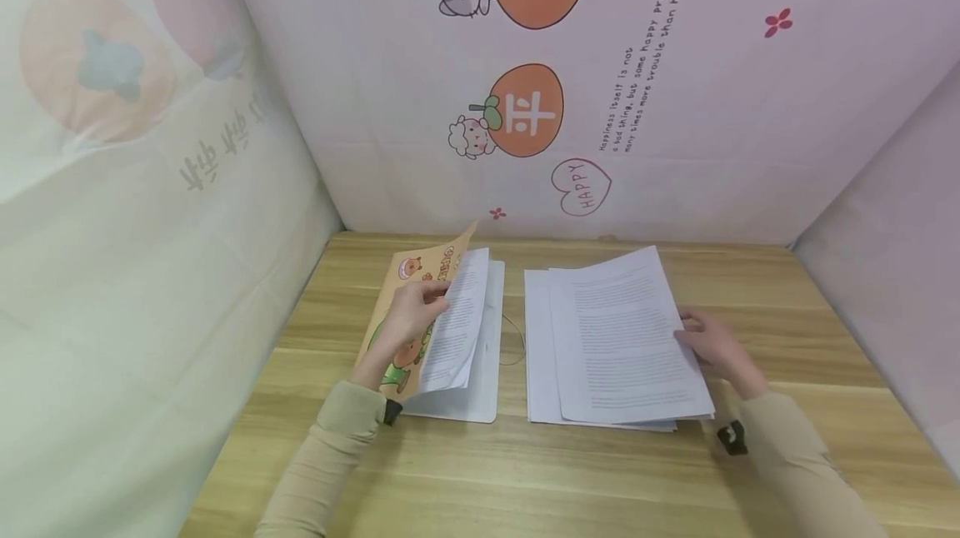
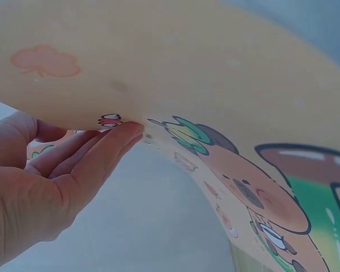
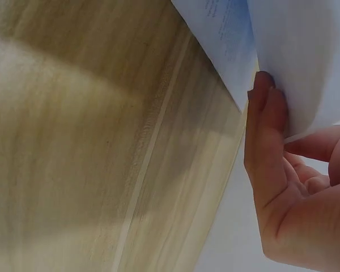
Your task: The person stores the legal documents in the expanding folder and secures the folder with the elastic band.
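An orange paper folder (image 1: 396, 278) with cartoon animals on its cover lies half-raised on the left side of the table. My left hand (image 1: 408, 315) holds that cover near its free edge; in the left wrist view the fingers (image 2: 105, 150) lie along it. Printed sheets (image 1: 459, 321) stand partly lifted inside, over the folder's white inner back (image 1: 489, 371). To the right is a stack of papers (image 1: 538, 346). My right hand (image 1: 716, 345) pinches the right edge of its top printed sheet (image 1: 630, 338), which is raised on that side.
A thin cord (image 1: 517, 338) loops out between the folder and the stack. Patterned cloth walls (image 1: 390, 105) enclose the wooden table (image 1: 570, 480) at the back and both sides. A dark strap piece (image 1: 732, 438) is by the right sleeve.
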Tool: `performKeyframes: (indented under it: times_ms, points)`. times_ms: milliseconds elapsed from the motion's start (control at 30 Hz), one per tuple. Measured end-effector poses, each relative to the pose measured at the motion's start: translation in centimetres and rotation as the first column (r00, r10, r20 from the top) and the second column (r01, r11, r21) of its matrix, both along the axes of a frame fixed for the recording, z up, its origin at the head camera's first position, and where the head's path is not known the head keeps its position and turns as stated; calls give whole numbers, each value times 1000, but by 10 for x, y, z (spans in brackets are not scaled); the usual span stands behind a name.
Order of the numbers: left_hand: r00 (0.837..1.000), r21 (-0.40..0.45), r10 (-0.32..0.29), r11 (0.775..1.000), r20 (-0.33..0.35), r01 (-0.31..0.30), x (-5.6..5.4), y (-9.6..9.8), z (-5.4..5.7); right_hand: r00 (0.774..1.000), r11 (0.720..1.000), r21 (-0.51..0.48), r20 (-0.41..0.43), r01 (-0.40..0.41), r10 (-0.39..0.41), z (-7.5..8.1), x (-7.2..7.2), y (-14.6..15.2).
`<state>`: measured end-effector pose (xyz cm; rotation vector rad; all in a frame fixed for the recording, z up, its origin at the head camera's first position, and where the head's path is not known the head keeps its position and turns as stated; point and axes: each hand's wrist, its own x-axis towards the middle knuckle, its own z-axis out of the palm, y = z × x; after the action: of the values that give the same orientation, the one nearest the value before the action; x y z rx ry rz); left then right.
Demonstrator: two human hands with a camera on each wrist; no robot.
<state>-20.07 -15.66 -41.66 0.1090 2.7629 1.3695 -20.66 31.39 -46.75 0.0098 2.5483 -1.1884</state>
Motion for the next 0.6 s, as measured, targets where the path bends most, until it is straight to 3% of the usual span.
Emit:
performKeyframes:
  times_ms: [367, 600]
  points:
    - [1000, 23, 24, 999, 0, -24, 2, -1, -2, 999, 985, -170, 30, 28, -23, -6, 3, 12]
    - [1000, 21, 23, 1000, -10, -23, 3, -1, 0, 999, 980, -194, 32, 32, -26, -2, 6, 14]
